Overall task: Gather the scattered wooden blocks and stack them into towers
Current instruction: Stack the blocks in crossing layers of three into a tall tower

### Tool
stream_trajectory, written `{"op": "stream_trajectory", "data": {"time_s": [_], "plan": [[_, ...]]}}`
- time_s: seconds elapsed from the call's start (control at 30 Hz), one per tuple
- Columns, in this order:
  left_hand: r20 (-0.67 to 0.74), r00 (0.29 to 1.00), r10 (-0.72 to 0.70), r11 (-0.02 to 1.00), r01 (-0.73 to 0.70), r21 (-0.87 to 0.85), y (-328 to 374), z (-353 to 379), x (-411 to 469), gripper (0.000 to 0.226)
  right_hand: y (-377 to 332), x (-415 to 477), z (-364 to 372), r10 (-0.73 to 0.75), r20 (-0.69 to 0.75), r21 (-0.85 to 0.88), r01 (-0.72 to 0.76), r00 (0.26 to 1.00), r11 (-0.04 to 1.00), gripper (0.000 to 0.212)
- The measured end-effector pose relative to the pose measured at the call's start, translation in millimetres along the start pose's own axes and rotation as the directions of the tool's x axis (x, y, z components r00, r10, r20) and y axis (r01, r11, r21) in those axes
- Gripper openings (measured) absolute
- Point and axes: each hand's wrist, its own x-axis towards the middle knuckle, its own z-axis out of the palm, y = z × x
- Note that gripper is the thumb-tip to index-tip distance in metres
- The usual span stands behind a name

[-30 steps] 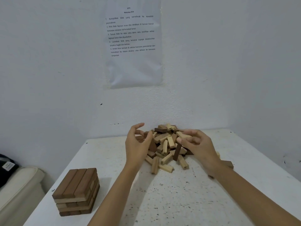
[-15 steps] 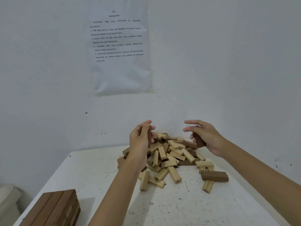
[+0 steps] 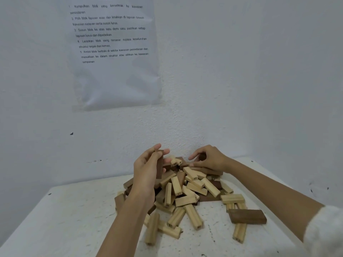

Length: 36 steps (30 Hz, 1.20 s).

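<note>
Left hand [image 3: 148, 167] raised over left side of block pile [image 3: 185, 190], fingers closed around one dark block [image 3: 159, 164] held upright. Pile heaped toward far edge of white table [image 3: 65, 219], near wall corner; mostly pale blocks, some dark beneath. Right hand [image 3: 209, 160] down at far top of pile, fingers curled on small dark piece [image 3: 202, 156]; grip partly hidden. Loose dark block [image 3: 247, 216] lying flat near right edge, across pale block [image 3: 239, 231]. Printed sheet [image 3: 113, 52] on wall above.
</note>
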Motion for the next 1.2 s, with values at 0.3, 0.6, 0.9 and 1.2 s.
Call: {"op": "stream_trajectory", "data": {"time_s": [0.3,0.6,0.9,1.2], "plan": [[0.004,1.0,-0.01,1.0,0.01,0.01,-4.8,-0.7,0.0,0.026,-4.8,-6.1,-5.0,-0.02,-0.154,0.096,0.035,0.988,0.995,0.019],[0.148,0.988,0.048,0.992,-0.064,0.106,16.7,16.7,-20.6,0.024,-48.7,-63.1,-36.8,0.03,-0.281,0.421,0.095,0.959,0.902,0.028],[0.296,0.955,0.019,0.941,-0.117,0.318,24.4,25.6,-83.4,0.018,-85.9,-141.5,-22.3,0.247,-0.243,0.675,-0.019,0.938,0.737,0.033],[0.335,0.933,-0.132,0.881,-0.045,0.471,23.8,-10.4,-134.9,0.014,-102.6,-200.3,17.5,0.355,-0.139,0.686,-0.169,0.924,0.708,0.019]]}}
